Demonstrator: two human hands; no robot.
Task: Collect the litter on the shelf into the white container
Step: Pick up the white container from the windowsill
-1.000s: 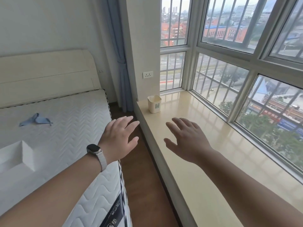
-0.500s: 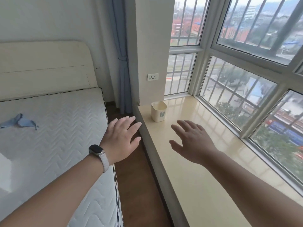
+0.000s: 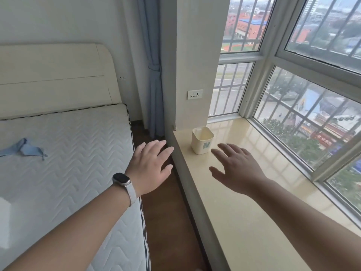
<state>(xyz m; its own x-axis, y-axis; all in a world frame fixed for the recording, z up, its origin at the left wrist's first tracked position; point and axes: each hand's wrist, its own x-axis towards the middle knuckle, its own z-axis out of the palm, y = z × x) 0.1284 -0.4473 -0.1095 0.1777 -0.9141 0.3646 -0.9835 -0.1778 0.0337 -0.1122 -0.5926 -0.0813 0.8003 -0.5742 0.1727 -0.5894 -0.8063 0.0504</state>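
Note:
A small white container (image 3: pixel 202 140) with a green label stands upright at the far end of the beige window shelf (image 3: pixel 244 212), close to the wall pillar. Its inside looks empty from here. My right hand (image 3: pixel 237 169) hovers open above the shelf, fingertips just short of the container. My left hand (image 3: pixel 151 169), with a watch on the wrist, is held open over the gap between bed and shelf. No litter shows on the visible stretch of shelf.
A bed with a white quilted mattress (image 3: pixel 68 163) fills the left, with a blue cloth scrap (image 3: pixel 23 148) lying on it. A narrow strip of brown floor (image 3: pixel 172 222) runs between bed and shelf. Barred windows (image 3: pixel 304 106) line the right; a grey curtain (image 3: pixel 154 75) hangs beside the pillar.
The view has moved forward and closer to the container. Both hands stay open and have come nearer to the shelf's far end.

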